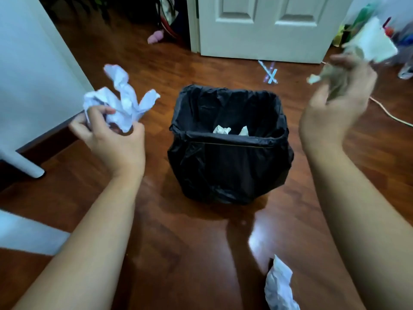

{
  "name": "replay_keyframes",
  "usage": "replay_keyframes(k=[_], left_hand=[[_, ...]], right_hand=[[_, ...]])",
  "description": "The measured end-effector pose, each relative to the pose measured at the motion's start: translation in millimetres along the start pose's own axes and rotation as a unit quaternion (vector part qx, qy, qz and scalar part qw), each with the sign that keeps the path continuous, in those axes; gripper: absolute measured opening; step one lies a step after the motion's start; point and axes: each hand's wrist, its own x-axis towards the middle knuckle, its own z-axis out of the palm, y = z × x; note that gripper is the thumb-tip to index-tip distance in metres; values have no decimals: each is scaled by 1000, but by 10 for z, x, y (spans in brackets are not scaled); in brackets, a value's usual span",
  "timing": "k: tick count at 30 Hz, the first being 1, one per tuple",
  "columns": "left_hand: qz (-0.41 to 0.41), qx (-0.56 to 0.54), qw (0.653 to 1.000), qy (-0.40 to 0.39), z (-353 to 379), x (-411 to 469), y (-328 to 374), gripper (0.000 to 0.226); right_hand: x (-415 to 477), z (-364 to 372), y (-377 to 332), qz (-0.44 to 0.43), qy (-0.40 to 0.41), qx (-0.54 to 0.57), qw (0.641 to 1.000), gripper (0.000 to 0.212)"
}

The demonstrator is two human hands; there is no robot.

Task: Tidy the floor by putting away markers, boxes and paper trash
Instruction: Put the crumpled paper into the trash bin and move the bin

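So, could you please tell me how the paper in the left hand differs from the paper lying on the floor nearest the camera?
The paper in the left hand is gripped by the left hand beside the bin; the paper on the floor lies loose, touched by neither hand. The held one is sharp and wholly in view; the floor one is cut off by the picture's bottom edge. Both are white and crumpled.

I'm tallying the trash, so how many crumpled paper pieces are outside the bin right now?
3: one wad in the left hand, one blurred wad at the right hand, one piece on the floor nearby. More may be hidden.
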Motion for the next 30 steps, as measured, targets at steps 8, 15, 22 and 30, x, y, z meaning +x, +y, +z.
replay_keyframes(k=[8, 15, 22, 30], left_hand=[[126, 160, 887, -414, 183, -209, 812, 59], [226, 192, 841, -452, 272, -371, 434, 65], [272, 178, 854, -407, 309, -573, 251, 36], [266, 181, 858, -401, 364, -595, 245, 30]], right_hand=[[-380, 163, 92, -60, -400, -140, 904, 26], [-624, -335, -46, -266, -285, 8, 921, 17], [-1851, -1190, 1218, -231, -859, -270, 368, 60], [-2123, -1157, 1418, -300, -868, -293, 265, 48]])
